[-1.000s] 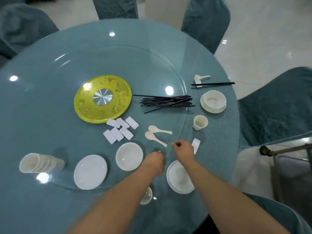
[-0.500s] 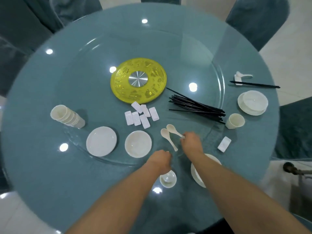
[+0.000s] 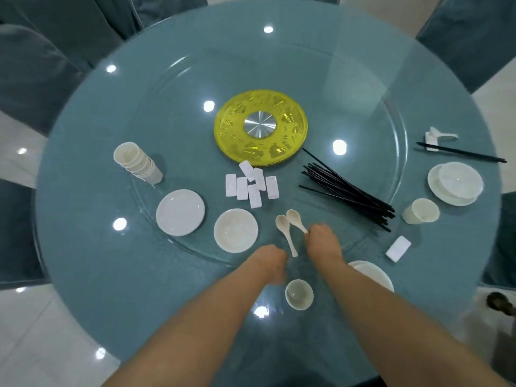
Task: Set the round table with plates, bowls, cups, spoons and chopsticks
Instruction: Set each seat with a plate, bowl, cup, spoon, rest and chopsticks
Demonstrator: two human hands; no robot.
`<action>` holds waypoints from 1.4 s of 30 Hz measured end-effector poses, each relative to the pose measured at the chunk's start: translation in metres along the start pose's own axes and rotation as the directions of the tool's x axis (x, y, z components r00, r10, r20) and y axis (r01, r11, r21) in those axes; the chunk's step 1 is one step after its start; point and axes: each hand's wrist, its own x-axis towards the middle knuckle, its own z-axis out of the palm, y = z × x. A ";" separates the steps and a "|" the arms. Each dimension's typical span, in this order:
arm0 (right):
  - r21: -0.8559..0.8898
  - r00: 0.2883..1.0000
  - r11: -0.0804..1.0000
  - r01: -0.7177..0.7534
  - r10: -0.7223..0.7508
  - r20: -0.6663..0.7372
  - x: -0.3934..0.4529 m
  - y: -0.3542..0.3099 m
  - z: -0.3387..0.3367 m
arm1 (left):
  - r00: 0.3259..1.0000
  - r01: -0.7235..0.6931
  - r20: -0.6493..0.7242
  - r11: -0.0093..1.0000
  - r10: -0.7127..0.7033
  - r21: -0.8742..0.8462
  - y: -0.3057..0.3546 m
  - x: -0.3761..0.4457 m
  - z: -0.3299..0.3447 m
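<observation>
At about five o'clock from the yellow disc (image 3: 261, 128), the right hand (image 3: 324, 241) pinches the handle end of a white spoon (image 3: 295, 220). A second spoon (image 3: 285, 233) lies just beside it on the round table (image 3: 167, 88). The left hand (image 3: 269, 262) sits near, fingers curled under; I cannot tell if it holds anything. A small cup (image 3: 298, 294) stands at six o'clock. Black chopsticks (image 3: 349, 195) lie at three o'clock from the spoons.
</observation>
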 end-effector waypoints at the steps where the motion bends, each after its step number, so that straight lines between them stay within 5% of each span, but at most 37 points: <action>1: -0.004 1.000 1.000 0.004 -0.004 -0.003 0.000 -0.001 0.001 | 1.000 0.003 -0.001 1.000 -0.003 -0.009 -0.001 -0.001 0.000; 11: 0.055 0.999 0.998 0.001 0.002 -0.037 -0.009 -0.003 -0.009 | 0.999 0.040 0.027 0.997 -0.038 -0.066 -0.004 -0.004 -0.003; 19: 0.152 0.990 0.988 -0.024 0.044 -0.133 -0.019 0.045 -0.053 | 0.965 0.080 -0.202 0.926 -0.164 -0.369 0.034 0.018 -0.048; 23: 0.177 0.975 0.980 -0.094 0.126 -0.181 -0.026 0.104 -0.072 | 0.964 0.015 -0.240 0.932 -0.109 -0.363 0.070 0.045 -0.070; 33: 0.150 0.944 0.936 -0.319 0.328 -0.041 -0.032 0.236 -0.083 | 0.976 -0.013 -0.206 0.928 -0.069 -0.373 0.142 0.110 -0.085; 42: 0.151 0.936 0.926 -0.346 0.351 -0.007 -0.022 0.269 -0.071 | 0.976 -0.004 -0.207 0.946 -0.067 -0.325 0.159 0.136 -0.082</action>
